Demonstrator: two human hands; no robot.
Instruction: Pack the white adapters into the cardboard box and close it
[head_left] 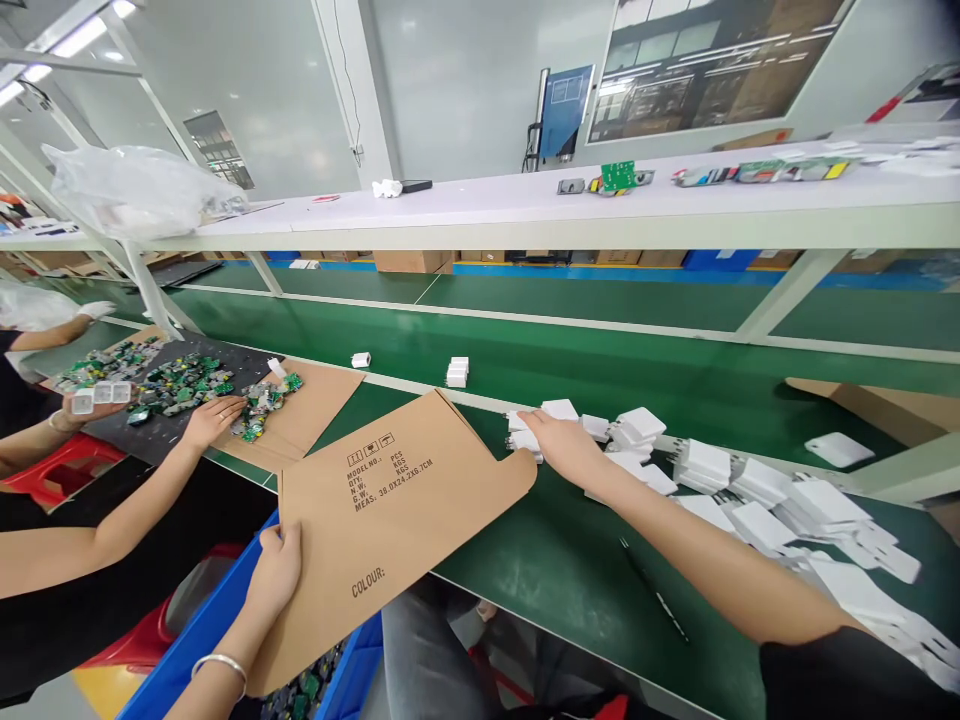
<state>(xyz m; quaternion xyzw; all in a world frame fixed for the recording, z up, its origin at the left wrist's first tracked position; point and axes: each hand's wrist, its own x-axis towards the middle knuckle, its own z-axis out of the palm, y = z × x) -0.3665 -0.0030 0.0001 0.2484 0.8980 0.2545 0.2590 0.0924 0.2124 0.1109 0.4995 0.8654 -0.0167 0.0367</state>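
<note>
Left hand (276, 572) pinched brown printed cardboard flap (390, 510); right hand (564, 447), fingers spread flat, pressed white plastic charger shells (637, 428) beside flap. Risk: sweep too wide, shells slide off green counter (570, 560) edge.

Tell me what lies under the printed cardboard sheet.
Under the cardboard sheet, held by the left hand, a blue bin with green circuit boards shows; the rest of its contents is covered.

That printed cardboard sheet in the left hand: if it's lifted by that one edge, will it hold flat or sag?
The cardboard sheet looks thin and single-layer, so it would probably flex somewhat, though the left hand now holds it fairly flat with its far end on the green bench. It likely weighs little. A fold line near its top may let that flap bend.
</note>
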